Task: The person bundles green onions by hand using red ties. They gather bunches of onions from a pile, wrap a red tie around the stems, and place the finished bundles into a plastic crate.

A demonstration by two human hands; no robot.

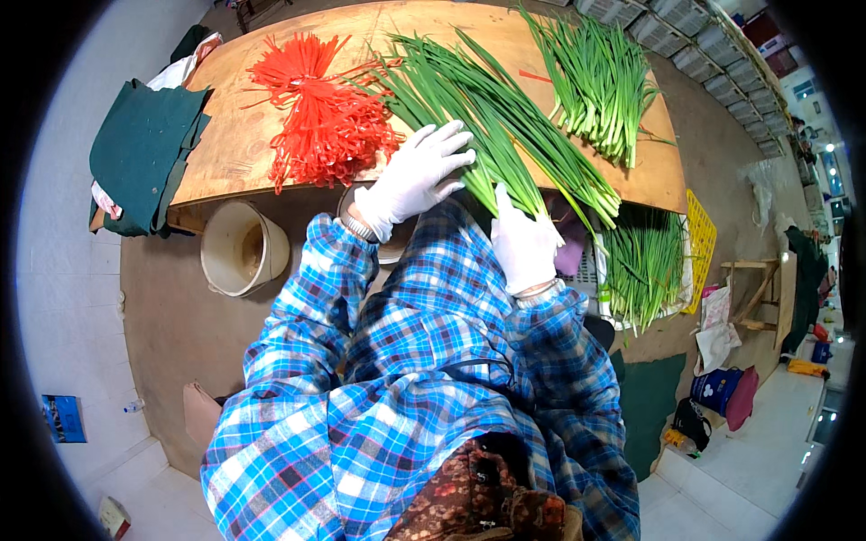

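Lying beneath left fingers (spread, gloved): green stalks | right fingers: closed around their pale ends

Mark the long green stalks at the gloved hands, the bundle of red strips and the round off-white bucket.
Long green stalks (502,135): head view, mid-length.
Bundle of red strips (327,135): head view, lower fan.
Round off-white bucket (216,245): head view, outer wall.

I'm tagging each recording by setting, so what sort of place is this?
Probably a produce-packing workroom: bunches of long green leaves lie on a wooden table, with a heap of red strips alongside, and what look like stacked crates stand beyond.
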